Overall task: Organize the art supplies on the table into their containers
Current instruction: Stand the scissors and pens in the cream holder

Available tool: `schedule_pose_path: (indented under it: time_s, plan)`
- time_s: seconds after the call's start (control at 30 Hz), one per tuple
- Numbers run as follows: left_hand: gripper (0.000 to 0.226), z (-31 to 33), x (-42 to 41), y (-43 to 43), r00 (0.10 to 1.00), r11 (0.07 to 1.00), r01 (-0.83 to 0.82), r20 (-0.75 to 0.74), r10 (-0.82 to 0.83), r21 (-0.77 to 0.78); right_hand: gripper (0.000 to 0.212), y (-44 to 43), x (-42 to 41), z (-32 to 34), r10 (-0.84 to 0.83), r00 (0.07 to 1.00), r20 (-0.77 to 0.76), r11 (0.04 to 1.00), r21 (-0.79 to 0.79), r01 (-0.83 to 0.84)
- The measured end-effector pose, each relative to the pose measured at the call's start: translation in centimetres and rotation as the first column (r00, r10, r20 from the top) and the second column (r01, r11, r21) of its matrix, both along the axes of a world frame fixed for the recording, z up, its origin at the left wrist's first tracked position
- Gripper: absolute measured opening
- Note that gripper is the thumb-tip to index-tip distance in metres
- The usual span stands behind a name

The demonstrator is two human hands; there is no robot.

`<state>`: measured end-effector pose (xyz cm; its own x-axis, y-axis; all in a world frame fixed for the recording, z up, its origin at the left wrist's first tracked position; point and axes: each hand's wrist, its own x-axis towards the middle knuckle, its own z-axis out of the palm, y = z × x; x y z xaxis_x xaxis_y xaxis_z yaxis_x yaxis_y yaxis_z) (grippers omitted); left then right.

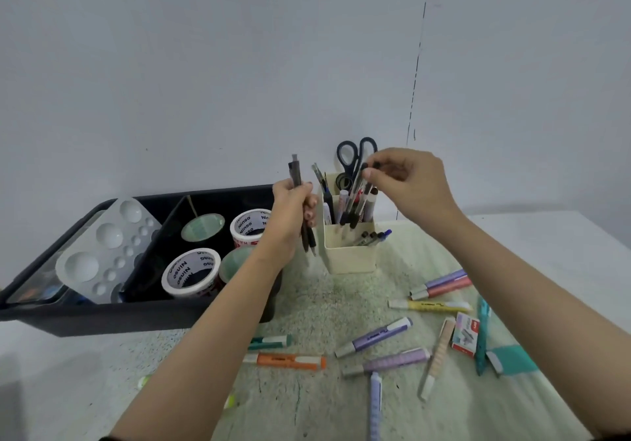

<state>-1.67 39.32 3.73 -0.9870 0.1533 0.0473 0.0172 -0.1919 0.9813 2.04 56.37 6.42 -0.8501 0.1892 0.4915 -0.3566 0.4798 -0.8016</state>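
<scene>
Left hand [290, 215] grips two pens [296, 177]; right hand [406, 181] pinches two in the holder [351, 256].

Bin [102, 317] left of pen holder [351, 256], markers [374, 336] on table [563, 235] in front

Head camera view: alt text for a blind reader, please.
A right hand pinches dark pens standing in a cream plastic pen holder; the left hand grips more pens. Pastel highlighters lie scattered on the speckled table beside a black bin of tape rolls.
</scene>
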Motion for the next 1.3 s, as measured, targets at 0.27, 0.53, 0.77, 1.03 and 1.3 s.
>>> schedule_pose_path:
  time_s: [0.27, 0.53, 0.77, 1.03, 1.3]
  plan:
    - [0.013, -2.2, -1.7, 0.4, 0.991, 0.994, -0.053, -0.126, 0.041, -0.094, 0.008, 0.1, -1.9, -4.0, 0.093, 0.992, 0.090, 0.991, 0.090, -0.101]
    - [0.028, -2.9, -1.3, 1.2, 0.904, 0.973, -0.144, -0.423, 0.056, -0.180, 0.009, 0.5, -1.9, -4.6, 0.172, 0.941, 0.291, 0.896, 0.351, -0.272]
    - [0.031, -2.7, -1.0, 1.0, 0.899, 0.966, -0.101, -0.438, -0.014, -0.237, 0.019, 0.7, -1.4, -4.6, 0.129, 0.987, 0.101, 0.974, 0.171, -0.145]
    - [0.015, -3.5, -1.5, 0.7, 0.842, 0.876, -0.097, -0.508, -0.180, -0.472, 0.014, -0.1, -1.3, -2.6, 0.160, 0.986, -0.039, 0.982, 0.108, -0.155]
    - [0.031, -3.5, -1.3, 0.4, 0.881, 0.906, -0.094, -0.458, -0.118, -0.413, 0.012, 0.2, -1.3, -3.5, 0.114, 0.991, -0.067, 0.968, 0.230, -0.096]
